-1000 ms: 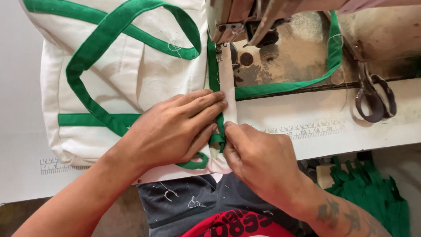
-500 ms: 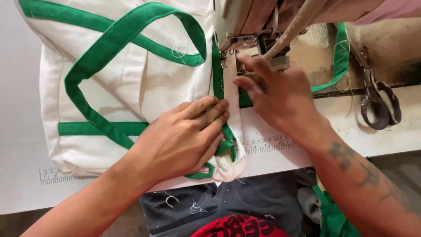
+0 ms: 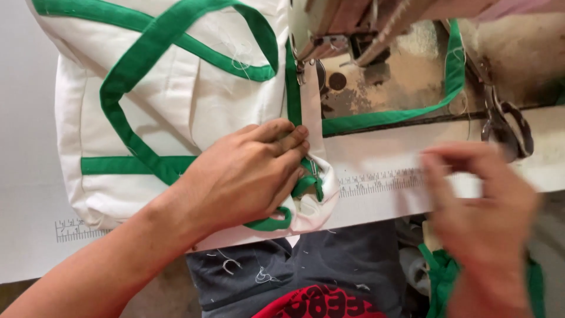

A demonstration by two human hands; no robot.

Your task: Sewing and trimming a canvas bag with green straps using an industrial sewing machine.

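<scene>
Where the white cloth bag with green strap trim [image 3: 176, 112] lies on the white sewing table [image 3: 382, 194], left hand [image 3: 247, 176] presses it flat, fingers outstretched. Right hand [image 3: 479, 218] blurred, empty, fingers loosely spread. Scissors [image 3: 506, 126] beyond, near grey sewing machine [image 3: 353, 35].

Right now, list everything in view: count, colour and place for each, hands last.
white fabric bag with green strap trim: one, white and green, spread on the table's left, its edge fed under the machine
grey metal sewing machine: one, worn grey, top centre
loose green fabric strap: one, green, looping across the machine bed
metal scissors: one pair, dark, right of the machine
white table with printed ruler strip: one, white, beneath everything
green cloth pile: one, green, below the table edge at right
left hand: one, fingers pressed flat on the bag's seam
right hand: one, blurred, off the fabric, lower right
</scene>
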